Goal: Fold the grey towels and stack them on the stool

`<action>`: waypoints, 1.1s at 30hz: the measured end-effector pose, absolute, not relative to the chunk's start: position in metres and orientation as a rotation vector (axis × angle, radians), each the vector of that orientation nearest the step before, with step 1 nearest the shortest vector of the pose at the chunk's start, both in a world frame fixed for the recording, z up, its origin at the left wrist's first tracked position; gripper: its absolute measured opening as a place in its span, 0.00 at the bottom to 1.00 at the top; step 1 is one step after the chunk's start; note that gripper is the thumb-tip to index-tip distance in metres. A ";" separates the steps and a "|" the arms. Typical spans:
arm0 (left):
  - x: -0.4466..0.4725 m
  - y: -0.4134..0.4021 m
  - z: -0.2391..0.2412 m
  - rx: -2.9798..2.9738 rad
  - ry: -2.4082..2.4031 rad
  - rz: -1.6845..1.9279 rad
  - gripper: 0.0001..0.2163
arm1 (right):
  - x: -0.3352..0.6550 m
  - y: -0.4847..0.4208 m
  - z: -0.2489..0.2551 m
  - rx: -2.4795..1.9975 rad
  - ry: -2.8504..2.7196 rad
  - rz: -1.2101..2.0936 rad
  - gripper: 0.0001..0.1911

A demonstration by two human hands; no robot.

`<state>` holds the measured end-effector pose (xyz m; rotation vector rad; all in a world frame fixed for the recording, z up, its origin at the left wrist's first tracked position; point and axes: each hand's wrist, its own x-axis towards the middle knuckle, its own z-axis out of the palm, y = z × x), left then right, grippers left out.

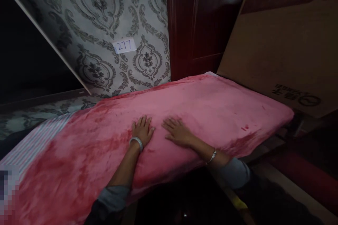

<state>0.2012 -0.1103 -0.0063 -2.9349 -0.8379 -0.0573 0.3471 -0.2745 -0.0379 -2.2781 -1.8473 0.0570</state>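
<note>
A pink plush blanket (211, 105) covers a long, bed-like surface from the lower left to the right. My left hand (142, 130) lies on it with the fingers spread, a pale bangle round the wrist. To its right, a short gap away, my right hand (177, 132) rests palm down on the same blanket, its fingers stretched out. A thin silver bracelet (211, 156) circles the right wrist. Neither hand grips anything. Darker red streaks mark the pile at the left and along the near right edge.
Striped cloth (39, 140) shows beneath the blanket at the left. Patterned wallpaper (105, 7) with a paper label (125, 46) reading 277 stands behind. A dark red door (195, 24) and a big cardboard box (280, 42) border the far right. A dark panel (31, 49) leans at left.
</note>
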 end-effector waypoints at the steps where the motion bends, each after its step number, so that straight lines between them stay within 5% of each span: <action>1: 0.201 -0.110 -0.007 -2.938 -0.836 -0.062 0.28 | 0.364 -0.286 -0.040 -2.345 -1.792 0.048 0.34; 10: 0.203 -0.102 -0.013 -2.946 -0.833 -0.095 0.28 | 0.508 -0.449 -0.039 -2.997 -0.691 -0.215 0.33; 17: 0.209 -0.090 -0.022 -2.909 -0.823 -0.155 0.28 | 0.512 -0.466 -0.050 -2.813 -1.206 -0.101 0.31; 25: 0.213 -0.089 -0.019 -2.854 -0.821 -0.083 0.29 | 0.594 -0.548 -0.033 -3.073 -0.069 -0.239 0.31; 33: 0.213 -0.083 -0.025 -2.856 -0.800 -0.145 0.29 | 0.593 -0.505 -0.024 -2.990 -0.699 -0.041 0.28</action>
